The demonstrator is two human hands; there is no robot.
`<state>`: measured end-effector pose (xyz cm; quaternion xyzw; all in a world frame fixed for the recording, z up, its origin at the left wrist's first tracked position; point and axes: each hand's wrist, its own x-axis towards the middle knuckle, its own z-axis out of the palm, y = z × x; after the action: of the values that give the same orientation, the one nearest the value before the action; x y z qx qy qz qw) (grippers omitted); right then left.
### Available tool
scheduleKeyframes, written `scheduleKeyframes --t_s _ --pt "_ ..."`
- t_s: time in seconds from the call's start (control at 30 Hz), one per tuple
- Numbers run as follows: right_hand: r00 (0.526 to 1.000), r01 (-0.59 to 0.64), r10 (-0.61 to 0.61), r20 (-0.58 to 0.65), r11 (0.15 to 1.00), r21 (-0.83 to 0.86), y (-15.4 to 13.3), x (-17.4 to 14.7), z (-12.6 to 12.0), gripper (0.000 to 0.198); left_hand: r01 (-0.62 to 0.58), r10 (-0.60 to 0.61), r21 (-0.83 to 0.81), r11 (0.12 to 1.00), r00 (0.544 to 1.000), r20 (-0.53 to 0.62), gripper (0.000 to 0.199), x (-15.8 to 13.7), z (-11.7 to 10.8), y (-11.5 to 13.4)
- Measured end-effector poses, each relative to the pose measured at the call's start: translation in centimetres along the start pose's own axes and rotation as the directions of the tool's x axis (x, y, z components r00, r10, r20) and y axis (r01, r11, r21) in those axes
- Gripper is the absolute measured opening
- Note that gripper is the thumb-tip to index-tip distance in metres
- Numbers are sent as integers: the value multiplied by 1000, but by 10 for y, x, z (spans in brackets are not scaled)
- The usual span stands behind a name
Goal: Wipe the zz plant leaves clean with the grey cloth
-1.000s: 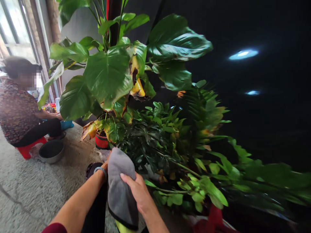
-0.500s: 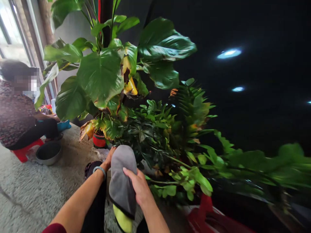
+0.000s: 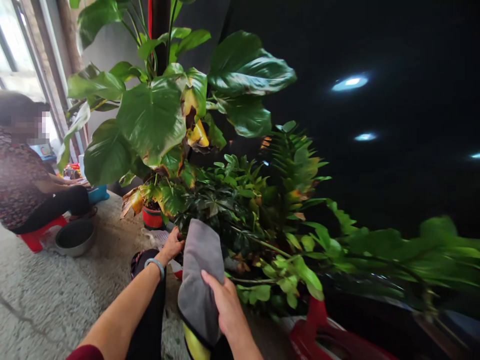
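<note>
A grey insole-shaped piece of soft fabric (image 3: 200, 270) with dark edging stands tilted upward in front of me. A lime-yellow part (image 3: 195, 345) shows below its lower edge. My right hand (image 3: 227, 302) is closed on its right side, thumb on the grey face, the other fingers hidden behind. Just left of the fabric is my left hand (image 3: 173, 245), with a pale bangle (image 3: 155, 265) on its wrist. It reaches toward the dark leaves, apart from the fabric. Its fingertips are partly lost in shadow, so whether it holds something cannot be made out.
Large-leaved potted plants (image 3: 153, 120) stand ahead, one in a red pot (image 3: 152, 218). On the left a person (image 3: 26, 180) sits on a red stool (image 3: 41, 232) by a grey basin (image 3: 75, 237). A red plastic object (image 3: 318, 330) lies at lower right.
The grey fabric has moved right and tilted in my right hand. My left hand, partly behind it before, now shows clear of its left edge. The view has shifted slightly.
</note>
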<state>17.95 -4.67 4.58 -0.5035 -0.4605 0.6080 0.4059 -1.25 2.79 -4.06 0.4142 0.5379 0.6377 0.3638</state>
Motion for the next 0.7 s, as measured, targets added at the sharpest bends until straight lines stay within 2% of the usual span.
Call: scheduleKeyframes --t_s 0.07,0.13,0.2,0.27,0.33,0.4,0.5,0.6,0.7 --pt "1000 -10 10 -7 1000 2 1 -17 -14 44 9 -9 31 999 1000 -6 37 1 0 2" --pt "994 33 -30 -102 999 25 -16 -18 -25 46 12 -11 56 998 1000 -9 34 -1 1 5" --pt "964 112 -93 -251 992 63 -39 -5 -32 45 6 -6 68 998 1000 7 36 -4 3 9" --pt "939 154 -99 -330 977 146 -55 13 -33 43 0 -2 74 997 1000 22 38 -7 5 11" --pt "954 97 -14 -299 960 264 -54 25 -31 42 -14 12 89 996 1000 24 37 -9 7 10" --pt "975 -37 106 -194 944 328 -39 21 -28 41 -22 22 110 994 1000 3 33 -9 7 8" --pt "980 -126 162 -112 954 272 -9 -3 -26 43 4 -4 108 994 1000 -4 29 -6 8 5" --pt "985 -14 45 -168 983 181 -6 -18 -30 46 40 -42 43 998 997 64 29 -4 9 5" --pt "952 193 -164 -259 977 91 -32 -1 -33 43 47 -46 0 999 993 110 35 -5 11 6"
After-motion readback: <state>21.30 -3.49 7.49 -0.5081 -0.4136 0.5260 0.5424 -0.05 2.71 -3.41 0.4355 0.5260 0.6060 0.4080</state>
